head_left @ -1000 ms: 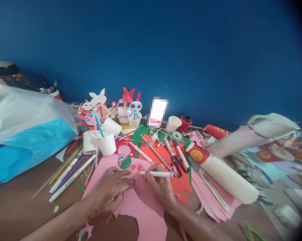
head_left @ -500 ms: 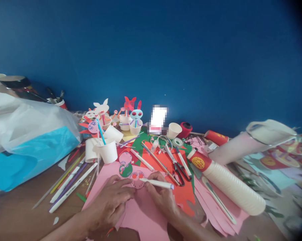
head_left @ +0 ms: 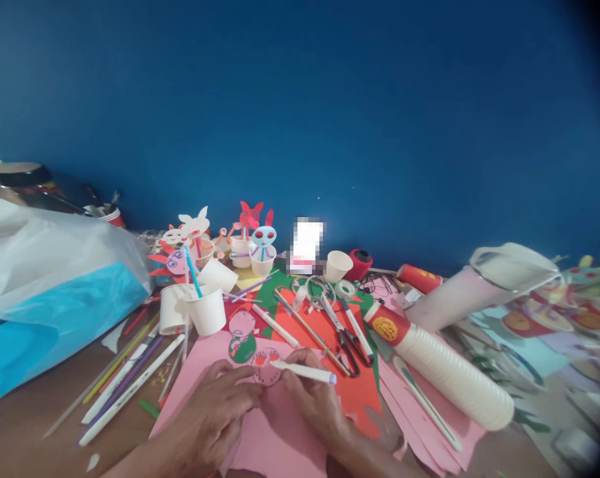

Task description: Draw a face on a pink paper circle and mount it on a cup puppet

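Up the round face, nearer its eyes, the tip of the white pen is sliding in the head view. The right hand is pinching the pen with bent fingers. The left hand is resting with loosely spread fingers at the face's edge on pink paper, gripping nothing. If that paper is slipping, lines could be going crooked.

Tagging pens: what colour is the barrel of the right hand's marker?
The marker barrel is white; head view shows it.
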Demonstrator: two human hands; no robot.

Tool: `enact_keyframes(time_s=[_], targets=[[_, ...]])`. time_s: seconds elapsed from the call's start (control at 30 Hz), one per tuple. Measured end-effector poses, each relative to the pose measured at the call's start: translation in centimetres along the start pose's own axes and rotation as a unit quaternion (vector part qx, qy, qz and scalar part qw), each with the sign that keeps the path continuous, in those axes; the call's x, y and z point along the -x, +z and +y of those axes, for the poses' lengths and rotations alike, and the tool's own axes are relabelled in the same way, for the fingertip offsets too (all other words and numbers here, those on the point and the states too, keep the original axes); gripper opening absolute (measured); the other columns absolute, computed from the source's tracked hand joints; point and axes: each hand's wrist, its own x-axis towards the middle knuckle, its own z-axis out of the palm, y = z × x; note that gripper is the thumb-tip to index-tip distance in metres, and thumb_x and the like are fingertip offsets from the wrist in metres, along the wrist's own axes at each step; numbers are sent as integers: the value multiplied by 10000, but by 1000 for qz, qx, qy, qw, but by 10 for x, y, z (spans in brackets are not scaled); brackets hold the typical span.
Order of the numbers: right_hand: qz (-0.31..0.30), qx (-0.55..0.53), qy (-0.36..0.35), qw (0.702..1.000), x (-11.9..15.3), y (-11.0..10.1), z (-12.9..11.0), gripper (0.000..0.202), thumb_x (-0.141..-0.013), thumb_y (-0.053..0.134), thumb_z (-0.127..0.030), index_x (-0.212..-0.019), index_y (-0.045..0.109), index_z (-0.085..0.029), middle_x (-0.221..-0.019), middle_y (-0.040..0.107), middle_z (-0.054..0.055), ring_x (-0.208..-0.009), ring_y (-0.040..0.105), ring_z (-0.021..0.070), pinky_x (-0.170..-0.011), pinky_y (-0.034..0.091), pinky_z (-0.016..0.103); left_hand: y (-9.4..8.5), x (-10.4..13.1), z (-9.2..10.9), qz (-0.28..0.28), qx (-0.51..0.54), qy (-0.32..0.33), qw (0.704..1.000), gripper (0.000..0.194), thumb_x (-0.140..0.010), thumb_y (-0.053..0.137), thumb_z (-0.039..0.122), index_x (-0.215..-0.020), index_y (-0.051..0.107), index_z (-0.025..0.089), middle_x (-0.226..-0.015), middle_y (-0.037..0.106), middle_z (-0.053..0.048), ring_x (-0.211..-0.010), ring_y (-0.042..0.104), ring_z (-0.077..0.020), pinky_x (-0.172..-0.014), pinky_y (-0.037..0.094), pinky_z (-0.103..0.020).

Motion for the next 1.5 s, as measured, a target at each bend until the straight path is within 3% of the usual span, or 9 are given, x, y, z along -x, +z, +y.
enact_keyframes(time_s=[0.2,0.5,0.93,1.23,1.5], targets=[[3,-20,19,1000,1,1,3,120,-871,523,-287,-783,516,-206,-651,497,-32,-583,479,123,-541,408,223,3,2,-3,-1,-10,7,1000,576,-675,399,-30,-1149,547,262,-1214,645,-34,-1197,526,-213,-973,365,-359],[14,-73,57,996,-4,2,0,129,-862,547,-325,-891,535,-200,-732,583,9,-664,554,155,-623,471,264,9,7,-12,-5,-23,28,999,517,-694,402,-34,-1107,530,251,-1210,652,-19,-1235,494,-205,-990,300,-363],[-4,4,20,1000,-3,-2,8,153,-890,549,-347,-900,569,-195,-711,582,-1,-629,551,140,-577,448,241,4,6,-9,-13,-19,7,1000,463,-737,417,-6,-1083,565,264,-1227,641,2,-1224,506,-188,-1027,297,-336],[21,-5,-13,1000,1,-2,14,101,-896,544,-306,-909,561,-208,-770,589,9,-681,584,153,-624,480,257,11,2,-2,61,-7,-8,998,409,-737,388,11,-1007,587,245,-1098,689,-37,-1130,561,-209,-954,373,-339],[40,20,-10,999,-1,-2,12,101,-887,550,-303,-890,571,-204,-771,589,10,-696,584,157,-647,488,263,8,4,-4,40,-15,-13,999,451,-739,394,1,-1069,580,246,-1130,679,-39,-1175,540,-210,-962,364,-344]])
